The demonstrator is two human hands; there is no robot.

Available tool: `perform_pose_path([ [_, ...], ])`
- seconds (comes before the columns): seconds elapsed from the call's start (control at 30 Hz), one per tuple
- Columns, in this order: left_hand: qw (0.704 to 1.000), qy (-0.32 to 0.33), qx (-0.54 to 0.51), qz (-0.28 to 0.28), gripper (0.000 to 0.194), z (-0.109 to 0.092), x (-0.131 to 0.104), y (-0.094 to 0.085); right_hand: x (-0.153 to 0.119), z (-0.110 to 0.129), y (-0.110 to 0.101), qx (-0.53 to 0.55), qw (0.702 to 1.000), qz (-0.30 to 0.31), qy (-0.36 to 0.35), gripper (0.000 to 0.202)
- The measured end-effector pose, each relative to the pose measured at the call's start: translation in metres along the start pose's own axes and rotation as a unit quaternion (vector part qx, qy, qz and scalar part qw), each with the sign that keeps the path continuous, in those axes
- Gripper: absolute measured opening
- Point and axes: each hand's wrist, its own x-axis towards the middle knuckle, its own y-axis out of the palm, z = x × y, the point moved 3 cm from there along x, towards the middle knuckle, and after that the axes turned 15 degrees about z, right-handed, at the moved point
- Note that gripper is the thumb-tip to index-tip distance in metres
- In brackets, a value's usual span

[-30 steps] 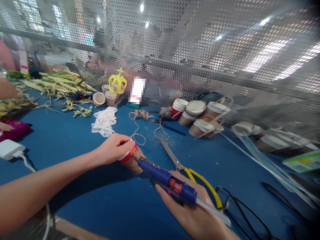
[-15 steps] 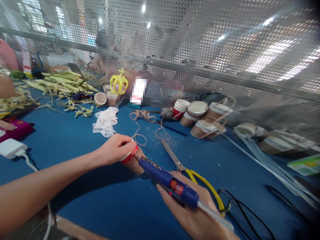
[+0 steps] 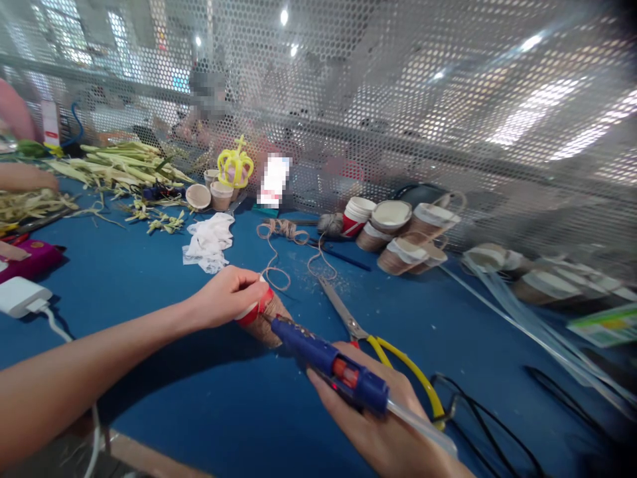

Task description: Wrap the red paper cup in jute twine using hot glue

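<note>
My left hand (image 3: 229,297) grips the red-and-white rim of a paper cup (image 3: 269,324) whose lower part is wound with brown twine. The cup lies tilted, its wrapped end towards the right. In my right hand (image 3: 371,415) is a blue glue gun (image 3: 318,355), a clear glue stick poking from its rear. Its nozzle points at the cup, at or very near the line where twine meets red paper. Just beyond the gun lie scissors (image 3: 351,325) with yellow handles. Loose twine (image 3: 283,231) curls on the blue table behind the cup.
Several twine-wrapped cups (image 3: 403,255) stand at the back right, near clear glue sticks (image 3: 527,332). A crumpled white cloth (image 3: 209,240), a yellow crown (image 3: 235,166) and dried husks (image 3: 129,162) are at the left. Another person's hand (image 3: 27,177) shows at the far left. Perforated mesh (image 3: 318,86) borders the back.
The glue gun's tip has shifted slightly left along the cup. My left hand keeps its hold on the rim. At the far left the other person's hand has moved.
</note>
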Motion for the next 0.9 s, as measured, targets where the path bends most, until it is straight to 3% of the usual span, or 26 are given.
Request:
perform_pose_path([
  [0.53, 1.0, 0.01, 0.005, 0.002, 0.027, -0.0001, -0.0005, 0.0011, -0.0009, 0.001, 0.0006, 0.011, 1.0, -0.005, -0.027, 0.016],
  [0.77, 0.998, 0.029, -0.028, 0.05, 0.025, -0.0023, -0.0003, 0.0014, 0.0025, 0.0041, -0.0044, 0.019, 0.999, -0.035, -0.014, 0.019],
  [0.9, 0.997, 0.046, 0.004, 0.054, 0.029, -0.0004, -0.0013, -0.0002, 0.0021, 0.0016, -0.002, 0.023, 0.999, -0.028, -0.004, 0.019],
])
